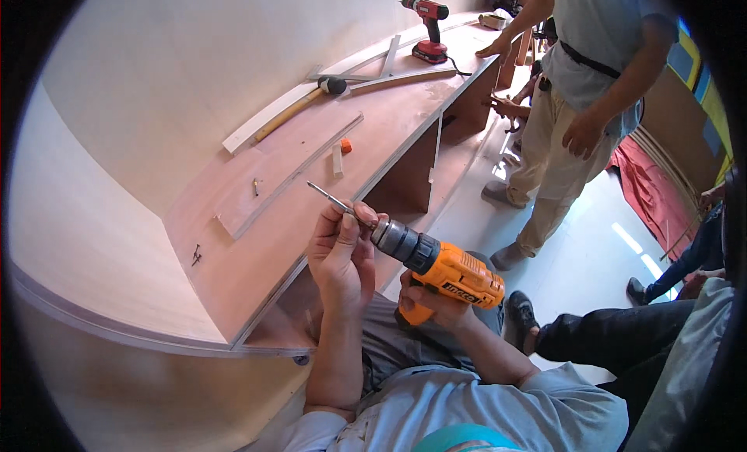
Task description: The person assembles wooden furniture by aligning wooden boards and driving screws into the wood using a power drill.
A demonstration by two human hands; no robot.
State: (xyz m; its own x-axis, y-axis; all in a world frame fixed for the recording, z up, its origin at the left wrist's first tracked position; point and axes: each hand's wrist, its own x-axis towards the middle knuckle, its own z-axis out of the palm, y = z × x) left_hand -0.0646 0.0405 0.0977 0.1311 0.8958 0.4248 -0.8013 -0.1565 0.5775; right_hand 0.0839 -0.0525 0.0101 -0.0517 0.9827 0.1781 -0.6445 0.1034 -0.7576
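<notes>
My right hand (437, 303) is wrapped round the handle of an orange cordless drill (467, 275), whose chuck points up and to the left. At the chuck's front end, the fingers of my left hand (343, 250) pinch a long metal screwdriver bit (328, 195). The bit's tip sticks out past my fingers over the wooden bench-like cabinet (268, 254). Its rear end is partly hidden by my fingers, so I cannot tell whether it sits in the chuck.
On the cabinet top lie a mallet (299, 110), wood strips (288, 172), a small orange piece (345, 145) and loose screws (197, 255). A red drill (429, 32) stands farther back. One person (587, 102) stands right of the cabinet; another person's leg (615, 335) is close at my right.
</notes>
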